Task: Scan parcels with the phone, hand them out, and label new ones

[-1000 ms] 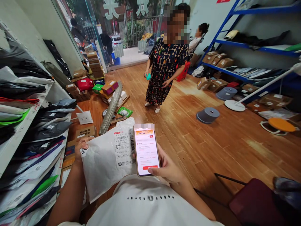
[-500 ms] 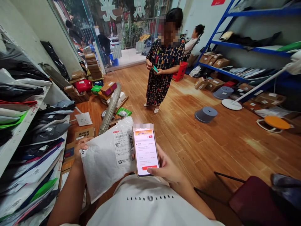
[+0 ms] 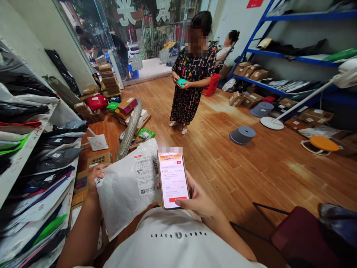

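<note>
My left hand [image 3: 96,175] is closed on the left edge of a white plastic mailer bag [image 3: 118,197], which hangs tilted in front of my body. A printed shipping label [image 3: 147,171] with a barcode covers its upper right part. In my right hand [image 3: 196,195] is a smartphone [image 3: 173,182], held upright with its lit screen toward me. The thumb lies by a red button at the bottom of the screen. The phone overlaps the bag's right edge, and the fingers behind the phone are mostly hidden.
A person [image 3: 192,74] stands ahead, holding a small teal item [image 3: 182,82]. Shelves of parcels [image 3: 41,178] line the left; a blue rack [image 3: 295,56] stands at right. Parcels [image 3: 129,105] and a long wrapped roll [image 3: 129,130] lie on the floor, with grey stools [image 3: 242,135] and a maroon chair [image 3: 301,238].
The standing person has turned the teal item so more of its flat face shows. My view has shifted slightly. Both my hands keep the bag and smartphone in nearly the same place.
</note>
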The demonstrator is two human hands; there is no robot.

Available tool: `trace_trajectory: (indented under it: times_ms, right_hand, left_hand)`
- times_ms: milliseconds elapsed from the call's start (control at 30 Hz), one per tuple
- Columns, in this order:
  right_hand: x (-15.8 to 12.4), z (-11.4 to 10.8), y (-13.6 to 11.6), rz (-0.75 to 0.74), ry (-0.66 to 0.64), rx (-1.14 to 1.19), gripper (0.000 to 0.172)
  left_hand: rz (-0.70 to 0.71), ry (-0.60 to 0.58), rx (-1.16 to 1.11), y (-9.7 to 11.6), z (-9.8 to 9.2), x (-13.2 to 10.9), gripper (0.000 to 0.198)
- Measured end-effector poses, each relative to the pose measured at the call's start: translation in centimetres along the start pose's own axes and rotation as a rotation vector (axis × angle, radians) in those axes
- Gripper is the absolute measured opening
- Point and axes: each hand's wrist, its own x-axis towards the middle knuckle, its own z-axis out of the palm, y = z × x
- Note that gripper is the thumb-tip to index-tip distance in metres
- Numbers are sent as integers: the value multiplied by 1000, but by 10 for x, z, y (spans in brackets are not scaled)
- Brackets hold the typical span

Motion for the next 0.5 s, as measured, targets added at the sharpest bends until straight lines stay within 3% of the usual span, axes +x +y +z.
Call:
trace_trajectory:
  times_ms: [200,500]
  right_hand:
    - [1,1,0,-3,4,2,81]
    - [3,3,-2,-9,8,39,79]
  left_hand:
    - [-18,39,-1,3,7,-1,7]
    - [-6,65,59,3,4,0,9]
